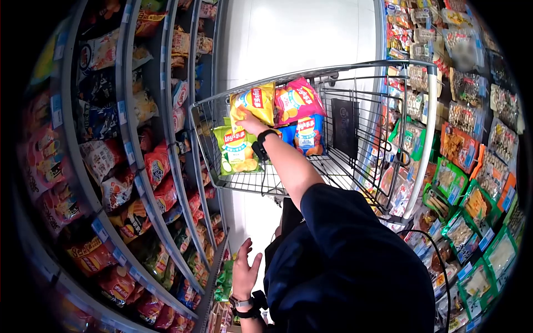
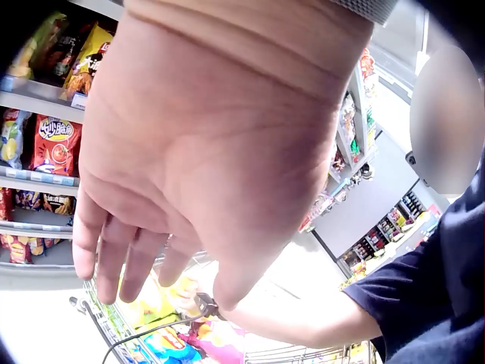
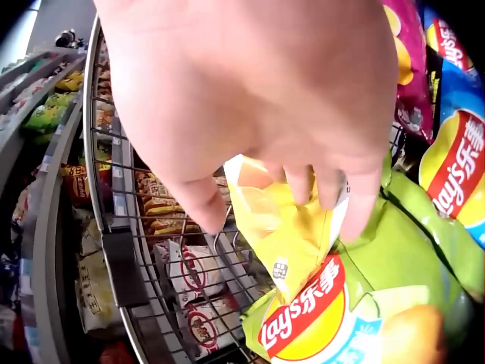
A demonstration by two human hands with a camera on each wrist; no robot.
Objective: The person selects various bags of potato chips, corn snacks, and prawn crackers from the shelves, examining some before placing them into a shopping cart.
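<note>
Right hand is on the yellow chip bag, loosely extended fingers resting on its face, thumb standing apart from the bag. Yellow bag is inside the wire shopping cart, at the end away from the handle, tilted, partly over the green chip bag. Pink chip bag is just beside the yellow, toward the handle; 2 blue chip bags next to the pink and green, 1 mostly covered. So at least 4 colors of bag in cart; exact green count unclear from overlap. Black panel at the handle side. Left hand outside cart, empty, fingers straight, well apart from the yellow bag. Left shelves hold rows of bagged snacks.
</note>
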